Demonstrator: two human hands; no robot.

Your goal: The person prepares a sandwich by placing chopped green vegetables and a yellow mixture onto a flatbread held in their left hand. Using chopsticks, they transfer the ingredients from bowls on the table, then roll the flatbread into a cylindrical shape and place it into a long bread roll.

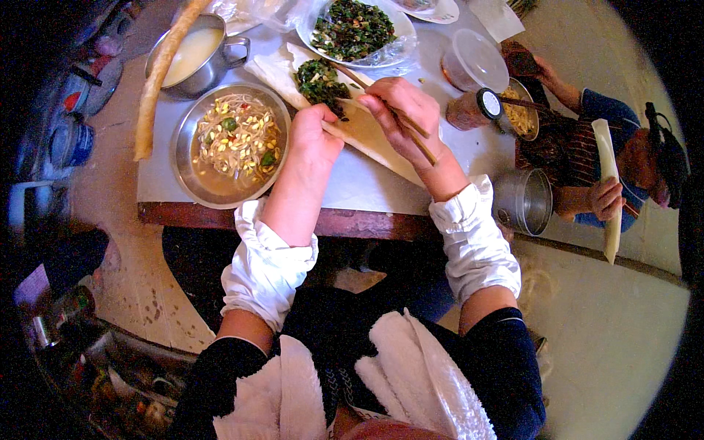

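1. Flatbread (370, 136): thin, pale tan, pliable; lies slantwise above the worktop (352, 194), upper left to lower right, edges uneven and partly curled. Contact with the surface below: can't tell.
2. Chopped greens (320, 82): dark green, wet-looking, with a few light bits; loose heap on the flatbread's upper-left part, some trailing toward the near edge.
3. Chopsticks (419, 149): brown, slim, slanted; far ends at the greens, back ends sticking out over the right wrist.
4. Left hand (317, 130): closed, pinching the flatbread's near edge, thumb on top; other fingers mostly hidden. Forearm reaches up and slightly right, white cuff (268, 271) below the elbow.
5. Right hand (407, 110): gripping the chopsticks, fingers bent, above the flatbread. Forearm angles up-left.
6. Nearby: metal bowl (181, 158) of sprouts left of the left hand; plate (402, 28) with more greens beyond the flatbread.
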